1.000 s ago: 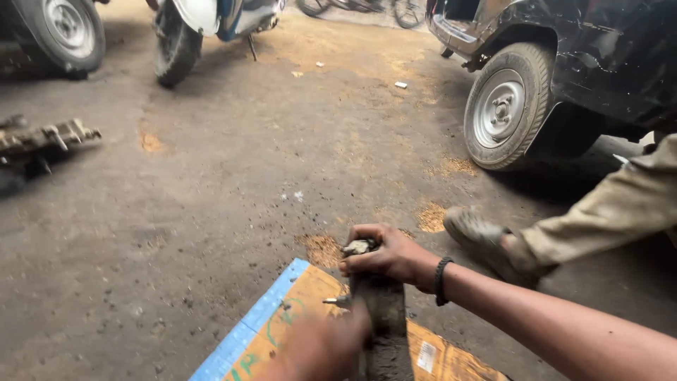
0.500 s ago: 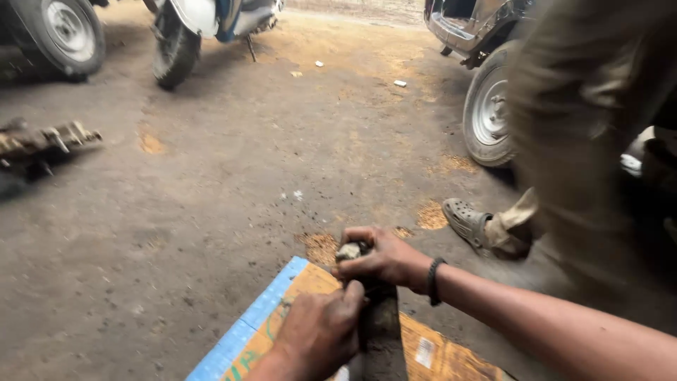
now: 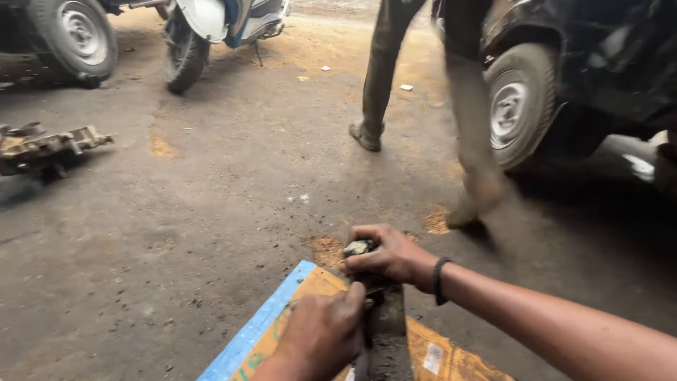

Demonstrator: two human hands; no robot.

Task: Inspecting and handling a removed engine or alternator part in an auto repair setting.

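While the left hand (image 3: 321,335) curls over the near part of a long, dark, grease-caked metal part (image 3: 384,324), its fingers bent against the part's left side, the right hand (image 3: 388,255) closes around the far end, where a small grey knob sticks up between thumb and fingers. That wrist wears a black band (image 3: 438,281). The metal part lies lengthwise on a flattened orange cardboard sheet with a blue edge (image 3: 261,331), near the sheet's far corner, so it sits directly beneath and between both hands. Beyond the sheet the oily concrete floor (image 3: 211,212) carries patches of sawdust. Farther left rests a dirty cast-metal assembly (image 3: 42,148); at the far edge stand a scooter (image 3: 211,28) and a dark vehicle with a pale wheel (image 3: 511,106). Half a second ago a person's blurred clothing filled the upper right; now that person's legs (image 3: 423,85) stride across the floor farther off. The left hand has crept slightly farther along the part.
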